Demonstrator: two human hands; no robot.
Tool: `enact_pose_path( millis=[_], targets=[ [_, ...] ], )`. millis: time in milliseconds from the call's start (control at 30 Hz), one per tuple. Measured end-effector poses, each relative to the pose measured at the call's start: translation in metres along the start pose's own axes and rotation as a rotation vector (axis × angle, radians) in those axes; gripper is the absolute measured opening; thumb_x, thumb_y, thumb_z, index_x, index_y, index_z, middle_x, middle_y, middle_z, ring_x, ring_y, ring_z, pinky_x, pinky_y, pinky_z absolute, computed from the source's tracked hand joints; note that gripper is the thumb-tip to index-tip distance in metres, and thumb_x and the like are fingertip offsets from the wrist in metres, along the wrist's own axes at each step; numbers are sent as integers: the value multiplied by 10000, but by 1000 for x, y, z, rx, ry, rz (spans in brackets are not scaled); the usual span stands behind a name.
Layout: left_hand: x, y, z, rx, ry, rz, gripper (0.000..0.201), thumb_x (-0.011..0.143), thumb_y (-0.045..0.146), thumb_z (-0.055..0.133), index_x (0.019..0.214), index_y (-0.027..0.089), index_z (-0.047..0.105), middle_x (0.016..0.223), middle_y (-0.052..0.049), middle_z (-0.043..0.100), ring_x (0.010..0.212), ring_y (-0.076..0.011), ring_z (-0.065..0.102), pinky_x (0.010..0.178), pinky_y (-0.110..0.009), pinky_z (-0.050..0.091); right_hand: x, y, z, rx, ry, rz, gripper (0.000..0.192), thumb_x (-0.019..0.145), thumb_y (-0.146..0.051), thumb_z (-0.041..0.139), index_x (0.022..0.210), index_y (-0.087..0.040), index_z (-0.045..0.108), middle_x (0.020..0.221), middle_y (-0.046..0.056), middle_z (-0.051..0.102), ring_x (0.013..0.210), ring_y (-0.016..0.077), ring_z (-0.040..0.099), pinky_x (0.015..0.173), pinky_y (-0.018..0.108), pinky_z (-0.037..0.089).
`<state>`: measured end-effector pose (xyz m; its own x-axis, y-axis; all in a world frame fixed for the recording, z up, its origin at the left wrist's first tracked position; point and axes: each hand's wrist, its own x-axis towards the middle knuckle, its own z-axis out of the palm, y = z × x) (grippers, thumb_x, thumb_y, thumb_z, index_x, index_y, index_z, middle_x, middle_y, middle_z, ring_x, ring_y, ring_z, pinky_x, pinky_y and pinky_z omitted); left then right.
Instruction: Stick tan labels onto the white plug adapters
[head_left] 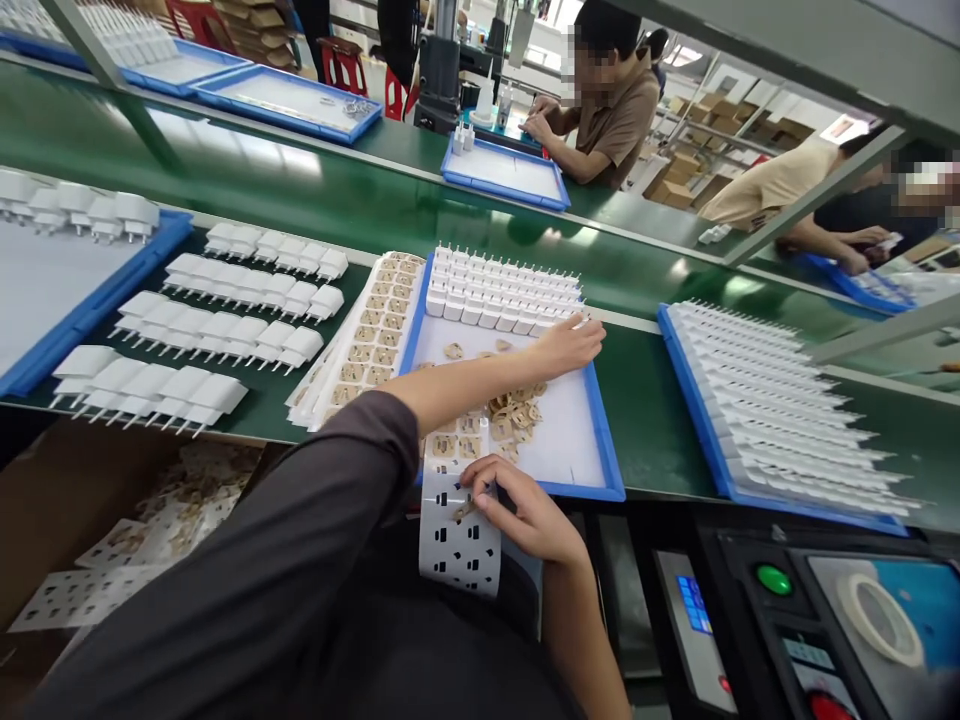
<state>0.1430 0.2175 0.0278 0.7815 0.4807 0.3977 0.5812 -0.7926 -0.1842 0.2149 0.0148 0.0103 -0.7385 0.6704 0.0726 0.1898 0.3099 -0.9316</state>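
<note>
My left hand [568, 345] reaches across the blue-rimmed tray [611, 450] to the right end of the upright white plug adapters [495, 300]. Its curled fingers are at the last adapter of the front row, which they partly hide. Lower down, my right hand [529, 510] has thumb and index finger pinched near a small tan die-cut piece [465, 510]. Beneath it, a white backing strip [459, 555] with dark cut-outs hangs over the tray's near edge. Loose tan pieces [516, 415] lie heaped in the tray between my hands.
Sheets of tan pieces [379, 330] are stacked left of the tray. Beyond them, rows of white adapters [217, 330] lie on the green bench. Another full tray [780, 400] stands right. A control panel [795, 600] is at lower right. Several people work opposite.
</note>
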Motion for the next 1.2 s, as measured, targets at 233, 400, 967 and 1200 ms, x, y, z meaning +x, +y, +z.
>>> enact_pose_path(
  millis=[233,400,967,1200],
  targets=[
    [-160,17,-102,-773,134,-473,413,879,292,696,1257,183,573,1105,-82,674,954,-202,656,862,-342,573,1,3,1,-2,31,25,109,1058,-302,446,1000,-246,520,1145,75,636,1072,194,609,972,355,469],
    [-241,57,-106,-1129,236,-771,373,845,218,699,1209,215,619,1175,-87,656,1091,-210,667,897,-331,612,1,7,3,4,76,64,115,1059,-313,445,1012,-249,529,1139,68,642,1058,199,615,938,344,476],
    [-250,88,-79,-915,278,-736,339,898,188,662,1233,220,627,1228,-102,655,1160,-234,640,949,-378,586,17,7,32,165,618,71,123,931,-368,689,944,-250,653,903,22,661,882,188,642,823,331,526],
    [-250,87,-80,-922,286,-736,334,907,233,681,1240,238,647,1195,-90,666,1118,-223,654,931,-364,592,34,2,33,68,679,94,118,922,-352,689,919,-242,647,877,18,636,866,194,604,820,346,491]
  ],
)
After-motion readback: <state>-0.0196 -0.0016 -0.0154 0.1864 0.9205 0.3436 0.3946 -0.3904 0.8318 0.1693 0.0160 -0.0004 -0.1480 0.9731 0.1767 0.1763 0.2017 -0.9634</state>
